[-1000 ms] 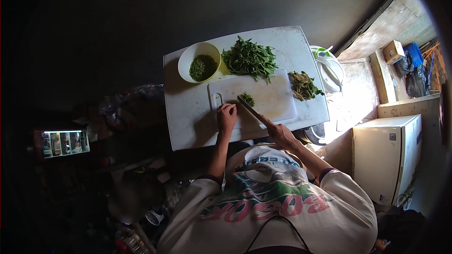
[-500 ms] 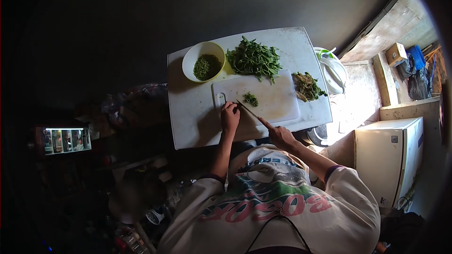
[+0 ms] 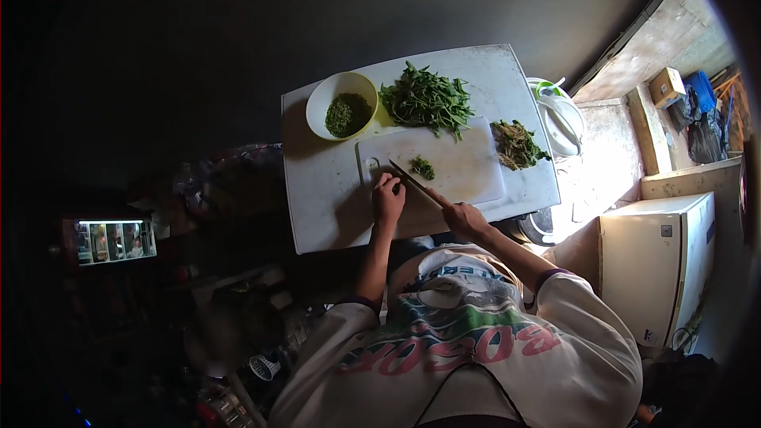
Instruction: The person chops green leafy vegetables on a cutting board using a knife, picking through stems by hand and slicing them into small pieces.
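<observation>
My right hand (image 3: pixel 466 220) grips the handle of a knife (image 3: pixel 412 179), whose blade points up and left over the white cutting board (image 3: pixel 468 143). Close to the blade, my left hand (image 3: pixel 388 196) rests at the board's lower left with its fingers curled together; what they hold, if anything, is too small to tell. A small heap of chopped greens (image 3: pixel 422 167) lies on the board right of the blade. Behind the board are a pale bowl (image 3: pixel 319 108) with finely cut greens (image 3: pixel 347 115) in it and a pile of leafy stems (image 3: pixel 428 99).
Wilted, brownish greens (image 3: pixel 519 145) lie on the white table (image 3: pixel 317 206) at the board's right. Beyond the table's right edge stand a white container (image 3: pixel 561 123) and a white fridge (image 3: pixel 642 257). A lit screen or case (image 3: pixel 116 242) glows at far left.
The knife has moved left and up from the chopped greens, its tip now just above my left hand. My left fingers stay curled. The whole view has shifted slightly.
</observation>
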Demonstrator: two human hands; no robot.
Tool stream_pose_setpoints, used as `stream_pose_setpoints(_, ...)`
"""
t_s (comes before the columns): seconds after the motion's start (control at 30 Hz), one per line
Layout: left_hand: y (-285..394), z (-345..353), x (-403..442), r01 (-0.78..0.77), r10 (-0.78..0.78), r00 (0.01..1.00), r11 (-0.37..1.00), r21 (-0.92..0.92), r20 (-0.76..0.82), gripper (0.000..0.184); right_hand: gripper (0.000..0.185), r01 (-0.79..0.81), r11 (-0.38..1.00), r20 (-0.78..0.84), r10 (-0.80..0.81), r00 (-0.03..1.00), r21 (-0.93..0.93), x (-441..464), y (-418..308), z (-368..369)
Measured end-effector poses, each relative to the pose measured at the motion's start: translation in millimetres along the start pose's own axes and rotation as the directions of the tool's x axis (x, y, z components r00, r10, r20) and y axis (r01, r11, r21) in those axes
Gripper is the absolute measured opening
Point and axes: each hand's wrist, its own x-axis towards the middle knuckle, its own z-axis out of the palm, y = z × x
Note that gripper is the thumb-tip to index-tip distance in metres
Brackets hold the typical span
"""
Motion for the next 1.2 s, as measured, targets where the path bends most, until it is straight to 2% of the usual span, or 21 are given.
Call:
stream_pose_setpoints(0.2, -1.7, 2.1, -0.2, 0.069, -0.069, 0.998, 0.997, -0.016, 0.015, 0.013, 0.080, -0.027, 0.992, -0.013, 0.029, 0.999, 0.126, -32.3, 13.1, -3.0)
stream_pose_setpoints(0.27, -1.6, 2.8, 0.1, 0.140, -0.139, 0.990, 0.988, -0.058, 0.025, 0.013, 0.080, -0.046, 0.987, -0.021, 0.050, 0.999, 0.157, -35.2, 10.0, -9.0)
stream_pose_setpoints(0.37, -4.3, 5.1, -1.1, 0.101, -0.101, 0.995, 0.995, 0.001, -0.005, 0.014, 0.080, -0.116, 0.990, -0.007, 0.117, 0.993, 0.084, -38.3, 3.4, -18.1)
stream_pose_setpoints(0.47, -5.2, 3.9, -2.1, 0.075, -0.078, 0.997, 0.993, 0.091, 0.022, 0.018, 0.081, -0.089, 0.996, 0.012, 0.089, 0.996, 0.018, -39.1, -3.0, -22.8)
stream_pose_setpoints(0.53, -2.7, 0.9, -0.9, 0.084, -0.088, 0.995, 0.993, 0.080, 0.047, 0.019, 0.082, -0.060, 0.997, 0.028, 0.061, 0.998, -0.053, -38.5, -6.9, -25.7)
stream_pose_setpoints(0.67, -2.0, 1.3, -1.1, 0.109, -0.115, 0.991, 0.991, 0.081, 0.065, 0.020, 0.076, 0.005, 0.997, -0.006, -0.006, 1.000, -0.073, -28.9, 4.3, -6.3)
stream_pose_setpoints(0.77, 5.9, 0.7, -1.5, 0.116, -0.118, 0.993, 0.990, 0.076, 0.025, 0.019, 0.083, -0.018, 0.997, 0.011, 0.019, 1.000, -0.069, -17.6, 8.8, 5.8)
stream_pose_setpoints(0.93, 3.4, 2.8, -2.3, 0.066, -0.067, 0.998, 0.996, 0.062, 0.008, 0.019, 0.079, 0.129, 0.992, -0.125, -0.129, 0.984, -0.013, 17.2, 5.3, 10.0)
stream_pose_setpoints(1.07, 7.7, -2.3, 1.0, 0.063, -0.064, 0.997, 0.997, 0.038, 0.041, 0.019, 0.079, 0.060, 0.996, -0.072, -0.064, 0.995, -0.059, 14.7, -0.8, 2.3)
stream_pose_setpoints(1.2, 3.3, 1.9, -2.4, 0.057, -0.057, 0.998, 0.998, 0.032, -0.010, 0.014, 0.076, 0.024, 0.999, -0.047, -0.025, 0.999, -0.032, -6.8, 9.6, 2.3)
